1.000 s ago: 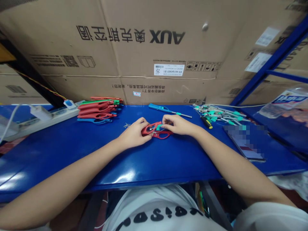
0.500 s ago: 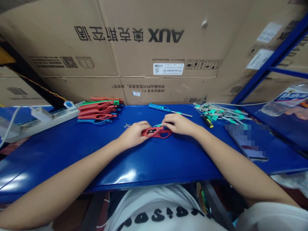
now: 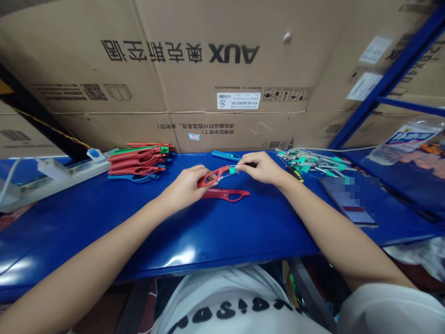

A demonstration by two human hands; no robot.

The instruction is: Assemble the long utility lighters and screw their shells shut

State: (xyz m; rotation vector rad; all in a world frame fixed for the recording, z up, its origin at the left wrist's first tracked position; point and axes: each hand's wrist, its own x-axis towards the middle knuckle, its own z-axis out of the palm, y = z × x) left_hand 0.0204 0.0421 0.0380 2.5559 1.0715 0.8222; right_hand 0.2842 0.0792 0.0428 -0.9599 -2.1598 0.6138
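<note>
Lengthwise, a red plastic looped handle (image 3: 212, 178) slants up-right from the pinching left hand (image 3: 187, 184) toward the right hand (image 3: 261, 167), which pinches a slim teal-tabbed metal rod (image 3: 232, 170).

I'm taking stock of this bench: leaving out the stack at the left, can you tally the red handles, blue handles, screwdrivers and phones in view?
Red handles: 2
Blue handle: 1
Screwdriver: 1
Phone: 1
Total: 5

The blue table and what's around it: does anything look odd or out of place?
Yes, the cardboard behind the table: its AUX lettering is upside down. Also, the rods at the right lie in a loose jumble, while the handles at the left are stacked. No spill shows.
</note>
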